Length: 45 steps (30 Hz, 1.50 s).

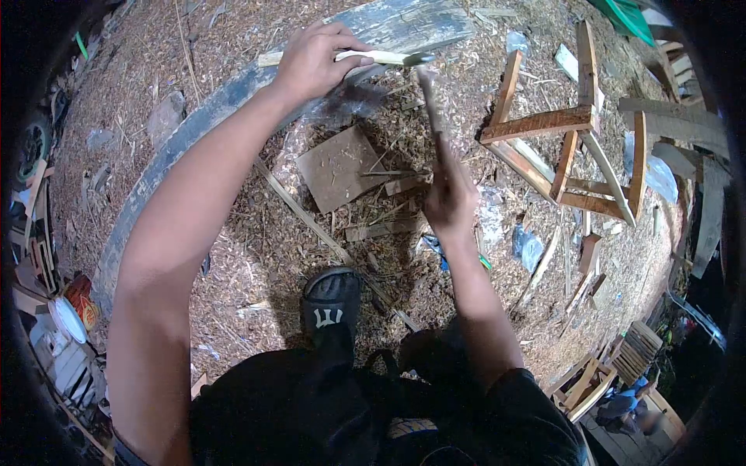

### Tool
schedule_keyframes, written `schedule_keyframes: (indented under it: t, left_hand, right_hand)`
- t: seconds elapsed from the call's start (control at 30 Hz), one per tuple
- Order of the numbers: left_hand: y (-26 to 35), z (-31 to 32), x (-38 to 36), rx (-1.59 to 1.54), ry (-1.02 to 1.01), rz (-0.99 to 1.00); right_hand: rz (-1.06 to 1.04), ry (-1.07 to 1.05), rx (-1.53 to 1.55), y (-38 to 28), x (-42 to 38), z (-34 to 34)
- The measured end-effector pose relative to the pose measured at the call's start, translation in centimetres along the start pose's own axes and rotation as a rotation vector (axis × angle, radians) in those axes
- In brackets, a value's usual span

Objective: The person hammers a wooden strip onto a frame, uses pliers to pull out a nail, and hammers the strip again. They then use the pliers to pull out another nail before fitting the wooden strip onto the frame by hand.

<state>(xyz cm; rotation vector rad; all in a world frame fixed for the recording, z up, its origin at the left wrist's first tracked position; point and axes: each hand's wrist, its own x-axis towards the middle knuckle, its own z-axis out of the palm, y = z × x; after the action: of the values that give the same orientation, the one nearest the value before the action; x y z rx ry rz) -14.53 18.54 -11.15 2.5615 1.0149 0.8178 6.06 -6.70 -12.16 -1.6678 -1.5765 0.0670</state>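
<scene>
My left hand point(315, 62) is closed around a pale, narrow wooden stick point(381, 57), holding it over a long weathered grey board point(420, 29). In my right hand point(452, 198) is a hammer point(432, 105), gripped low on its handle. The dark hammer head overlaps the right end of the stick in this view. Below the hands, a square brown wooden piece point(338, 168) lies on the ground, with short wood offcuts point(381, 231) beside it.
Wood shavings cover the ground. To the right lies a wooden frame point(536, 124), like part of a chair. A sandaled foot point(332, 299) stands below the square piece. Plastic scraps point(528, 247) are scattered about. A person point(622, 408) is at the lower right among wooden pieces.
</scene>
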Motion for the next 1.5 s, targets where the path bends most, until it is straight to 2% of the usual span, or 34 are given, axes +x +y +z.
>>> schedule_keyframes:
  t: [0.07, 0.27, 0.33, 0.37, 0.47, 0.53, 0.6, 0.63, 0.7, 0.93, 0.97, 1.1, 1.17, 1.2, 1.27, 1.33, 1.4, 1.43, 1.5]
  left_hand:
    - [0.0, 0.0, -0.2, 0.033, 0.014, -0.007]
    - [-0.2, 0.2, -0.2, 0.052, 0.009, 0.008]
    - [-0.3, 0.3, -0.1, 0.038, -0.001, -0.002]
    - [-0.4, 0.3, -0.1, 0.029, -0.013, -0.016]
    - [0.2, -0.2, -0.1, 0.040, 0.005, -0.006]
    - [0.0, -0.2, 0.0, 0.047, 0.003, -0.004]
    - [-0.1, -0.1, 0.0, 0.053, -0.004, -0.001]
    - [-0.1, -0.1, 0.0, 0.048, 0.003, 0.006]
    - [-0.1, 0.1, -0.1, 0.038, 0.007, 0.014]
    - [0.0, -0.2, -0.2, 0.047, 0.002, -0.001]
    - [0.0, -0.1, -0.1, 0.027, -0.009, -0.019]
    - [0.3, -0.4, 0.0, 0.029, -0.012, -0.029]
    - [0.3, -0.2, -0.1, 0.020, -0.005, -0.028]
    - [0.2, -0.1, -0.2, 0.019, -0.003, -0.030]
    - [0.1, -0.1, -0.2, 0.008, -0.011, -0.018]
    - [0.0, 0.1, -0.2, 0.018, 0.003, -0.007]
    - [-0.1, 0.0, -0.3, 0.033, 0.015, 0.004]
    - [0.0, 0.0, -0.3, 0.048, 0.039, 0.034]
    - [0.1, 0.0, -0.3, 0.056, 0.061, 0.069]
  right_hand:
    - [0.015, -0.077, -0.009, -0.3, 0.4, 0.1]
    - [-0.092, -0.042, 0.005, -0.3, 0.9, -1.6]
    - [-0.188, -0.156, -0.080, 1.1, 0.6, -2.3]
    - [-0.126, -0.209, -0.139, 3.1, 0.0, -2.0]
    - [-0.098, -0.251, -0.276, 2.6, 3.0, -3.5]
    - [-0.091, -0.253, -0.262, 2.9, 3.5, -4.0]
    - [-0.261, -0.303, -0.256, 2.7, 3.9, -4.8]
    - [-0.261, -0.303, -0.256, 2.7, 4.0, -4.7]
    - [-0.160, -0.355, -0.321, 2.8, 4.1, -4.7]
    - [-0.210, -0.358, -0.340, 2.3, 3.2, -4.9]
    - [-0.143, -0.333, -0.294, 2.1, 3.1, -4.5]
    - [-0.118, -0.262, -0.225, 2.6, 3.2, -3.6]
    - [-0.001, -0.183, -0.009, 2.0, 2.6, -3.3]
    - [-0.003, -0.186, -0.009, 1.6, 2.5, -3.2]
    - [0.233, -0.094, 0.087, 0.5, 2.2, -2.9]
    - [0.198, -0.066, 0.048, 0.6, 1.7, -2.5]
    - [0.078, -0.080, 0.094, 0.6, 1.4, -2.1]
    - [0.119, -0.178, 0.054, 0.3, 1.5, -2.4]
    - [0.105, -0.164, 0.047, 0.5, 1.7, -1.6]
